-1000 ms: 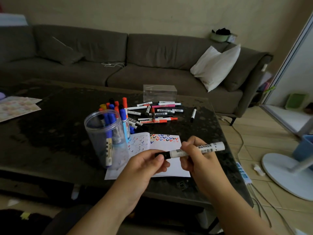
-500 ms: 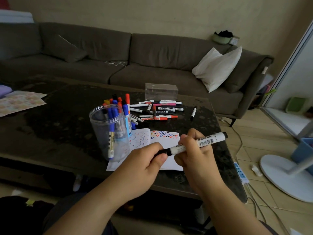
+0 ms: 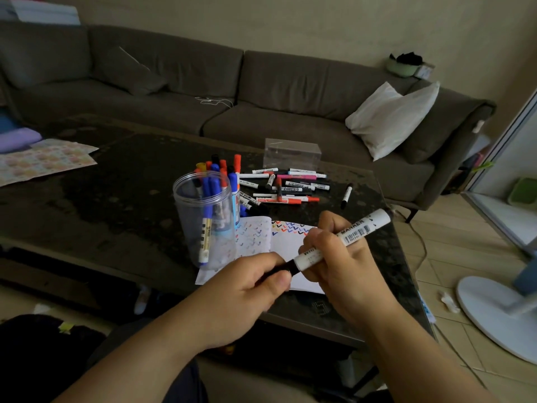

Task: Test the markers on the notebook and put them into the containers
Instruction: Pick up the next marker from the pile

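My right hand (image 3: 340, 269) grips the white barrel of a black whiteboard marker (image 3: 348, 234), tilted up to the right. My left hand (image 3: 247, 289) pinches the marker's black cap (image 3: 280, 270) at its lower end. Below both hands lies the open notebook (image 3: 286, 245) with coloured zigzag test marks. A clear round jar (image 3: 205, 219) holding blue markers stands left of the notebook. Behind it stands a second container of mixed markers (image 3: 223, 170). A loose pile of markers (image 3: 286, 187) lies beyond the notebook, and a clear box (image 3: 292, 154) sits at the far table edge.
A single black marker (image 3: 346, 195) lies right of the pile. Patterned paper sheets (image 3: 43, 161) lie on the dark table (image 3: 116, 184) at the left. A grey sofa (image 3: 261, 91) with a white pillow (image 3: 389, 117) stands behind. A fan base (image 3: 494, 312) sits on the floor, right.
The marker has tilted from nearly level to pointing up-right. My left hand has closed more tightly over the cap end. The view has shifted slightly.
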